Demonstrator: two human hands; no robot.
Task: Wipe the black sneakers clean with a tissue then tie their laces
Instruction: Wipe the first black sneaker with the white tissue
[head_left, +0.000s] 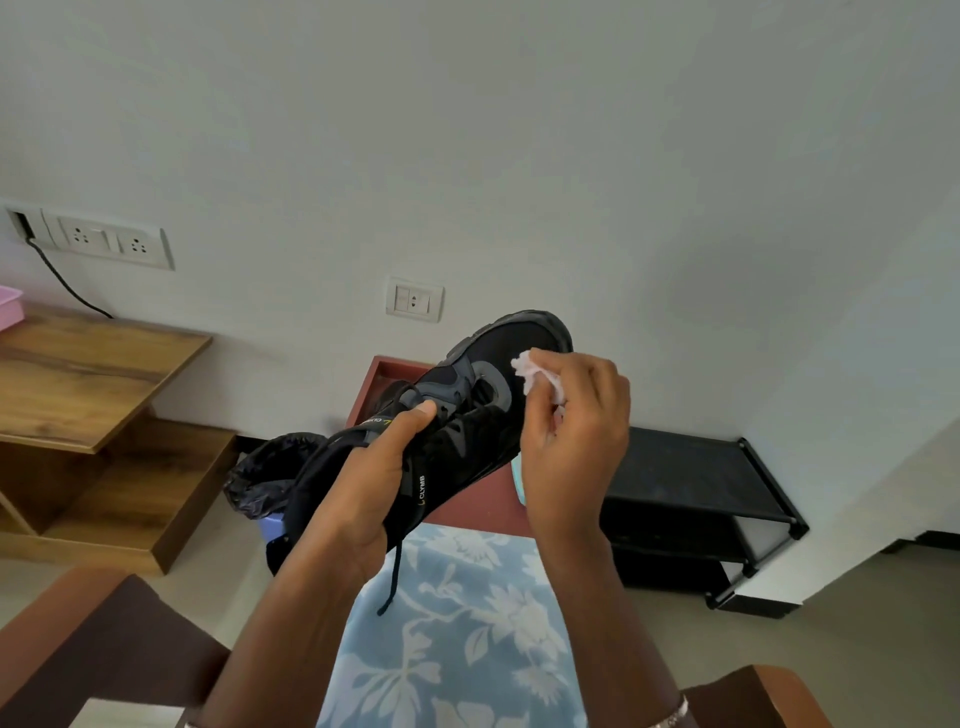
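Left hand (374, 483) grips the black sneaker (467, 452) from the heel side, fingers wrapped underneath and thumb pressed flat on top by the tongue. Right hand (571, 441) has its fingers curled tight, pinching a crumpled white tissue (535, 371) against the toe box. The sneaker is held in mid-air at chest level, toe tilted up and away toward the wall. Its upper is matte fabric with grey rubbery overlays, a chunky sole edge and white "CLYMB" lettering on the side. One black lace (396, 566) hangs loose and untied below the left hand. Under the arms is a blue floral cloth (457, 623), soft-looking. Behind the sneaker sit a bin with a crinkly black liner (260, 478), a wood-grain shelf unit (78, 379) and a black shoe rack (691, 478).
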